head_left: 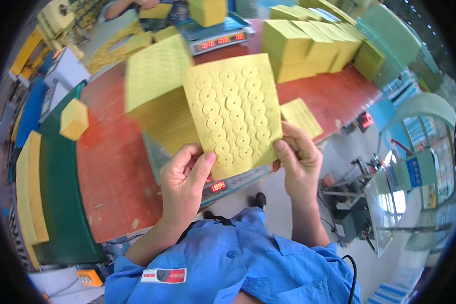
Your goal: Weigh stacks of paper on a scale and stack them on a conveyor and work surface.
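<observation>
Together, our left hand (pixel 184 176) and right hand (pixel 301 161) pinch a yellow sheet (pixel 234 114) above the red table (pixel 114 177), near yellow stacks (pixel 296 53) and grey floor (pixel 277 205).

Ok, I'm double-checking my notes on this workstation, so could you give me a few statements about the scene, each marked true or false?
1. The left hand and the right hand hold the same yellow sheet. True.
2. The yellow sheet's face is plain. False: it bears three columns of round, overlapping shapes.
3. The tabletop is blue. False: it is red.
4. A yellow stack sits on the farther scale. True.
5. The person's shirt is yellow. False: it is blue.
</observation>
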`<move>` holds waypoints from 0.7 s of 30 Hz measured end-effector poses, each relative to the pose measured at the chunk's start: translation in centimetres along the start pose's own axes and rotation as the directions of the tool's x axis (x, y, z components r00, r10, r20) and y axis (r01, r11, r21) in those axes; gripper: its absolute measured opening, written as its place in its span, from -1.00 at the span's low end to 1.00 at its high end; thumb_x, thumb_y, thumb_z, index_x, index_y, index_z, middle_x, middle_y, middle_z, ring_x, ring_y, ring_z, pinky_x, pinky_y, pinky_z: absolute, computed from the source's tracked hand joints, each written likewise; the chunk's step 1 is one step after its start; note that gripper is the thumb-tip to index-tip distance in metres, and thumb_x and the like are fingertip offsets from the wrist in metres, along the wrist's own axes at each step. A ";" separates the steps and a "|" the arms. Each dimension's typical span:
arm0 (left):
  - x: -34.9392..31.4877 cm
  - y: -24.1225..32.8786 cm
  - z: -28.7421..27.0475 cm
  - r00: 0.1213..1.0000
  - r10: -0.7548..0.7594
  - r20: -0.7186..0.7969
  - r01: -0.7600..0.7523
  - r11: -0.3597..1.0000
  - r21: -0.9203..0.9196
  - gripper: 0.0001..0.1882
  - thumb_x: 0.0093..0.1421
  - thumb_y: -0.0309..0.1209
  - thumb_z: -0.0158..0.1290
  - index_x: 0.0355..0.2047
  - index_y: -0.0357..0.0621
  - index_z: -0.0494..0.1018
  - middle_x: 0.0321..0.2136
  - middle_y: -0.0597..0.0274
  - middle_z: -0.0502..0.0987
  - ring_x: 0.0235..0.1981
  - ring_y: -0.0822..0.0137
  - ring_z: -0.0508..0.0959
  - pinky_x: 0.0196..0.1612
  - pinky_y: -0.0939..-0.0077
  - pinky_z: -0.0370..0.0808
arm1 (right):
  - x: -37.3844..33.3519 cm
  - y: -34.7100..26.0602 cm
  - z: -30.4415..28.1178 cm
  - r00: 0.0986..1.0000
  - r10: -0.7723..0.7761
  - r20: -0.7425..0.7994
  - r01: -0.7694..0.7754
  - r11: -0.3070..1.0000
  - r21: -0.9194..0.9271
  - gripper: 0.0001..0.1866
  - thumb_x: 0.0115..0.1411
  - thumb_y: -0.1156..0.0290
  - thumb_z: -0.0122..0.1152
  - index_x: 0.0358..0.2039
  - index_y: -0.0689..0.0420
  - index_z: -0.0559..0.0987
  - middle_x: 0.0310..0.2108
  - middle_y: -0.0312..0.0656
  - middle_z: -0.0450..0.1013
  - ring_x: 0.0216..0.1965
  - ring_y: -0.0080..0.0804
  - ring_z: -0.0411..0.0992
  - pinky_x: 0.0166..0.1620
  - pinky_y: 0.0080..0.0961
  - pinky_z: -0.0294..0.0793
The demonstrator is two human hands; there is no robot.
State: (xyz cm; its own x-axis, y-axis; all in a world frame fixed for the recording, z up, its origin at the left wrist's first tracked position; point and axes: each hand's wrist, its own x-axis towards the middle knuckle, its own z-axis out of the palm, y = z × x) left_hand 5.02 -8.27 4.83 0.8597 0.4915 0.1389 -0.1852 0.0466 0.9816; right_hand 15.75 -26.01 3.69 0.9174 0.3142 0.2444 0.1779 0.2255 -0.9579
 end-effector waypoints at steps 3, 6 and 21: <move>1.2 -4.0 5.0 0.985 -0.165 0.051 0.166 0.986 -0.021 -0.84 0.34 -0.44 0.09 -0.21 -0.31 0.53 -0.39 0.31 0.58 -0.45 0.55 0.49 -0.39 0.63 0.45 | 0.8 2.5 -5.9 0.994 0.084 -0.071 -0.086 0.996 -0.034 -0.69 0.30 0.59 0.18 0.06 0.27 0.52 -0.32 -0.28 0.57 -0.48 -0.72 0.41 -0.45 -0.73 0.40; 3.3 -8.3 11.3 0.963 -0.250 0.102 0.247 0.968 0.036 -0.85 0.34 -0.44 0.06 -0.24 -0.30 0.53 -0.45 0.36 0.55 -0.50 0.57 0.47 -0.41 0.64 0.43 | 2.5 4.9 -12.5 0.978 0.139 -0.157 -0.154 0.984 -0.089 -0.72 0.30 0.59 0.13 0.02 0.32 0.53 -0.34 -0.25 0.55 -0.41 -0.64 0.43 -0.40 -0.66 0.43; 8.4 -22.6 24.8 0.854 -0.499 -0.149 0.514 0.853 0.090 -0.78 0.28 -0.37 0.11 -0.39 -0.32 0.50 -0.60 0.23 0.53 -0.67 0.51 0.50 -0.66 0.58 0.42 | 13.7 16.9 -28.6 0.947 0.322 0.012 -0.292 0.874 -0.388 -0.74 0.17 0.57 0.26 -0.11 0.32 0.64 -0.28 -0.18 0.61 -0.29 -0.54 0.52 -0.14 -0.56 0.51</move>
State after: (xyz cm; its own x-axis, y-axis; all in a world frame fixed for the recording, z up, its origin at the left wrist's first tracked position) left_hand 28.19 -26.77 -12.93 0.7553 0.5263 -0.3906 0.3267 0.2143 0.9205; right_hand 41.48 -44.29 -13.47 0.9216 0.3809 -0.0750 0.0255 -0.2521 -0.9674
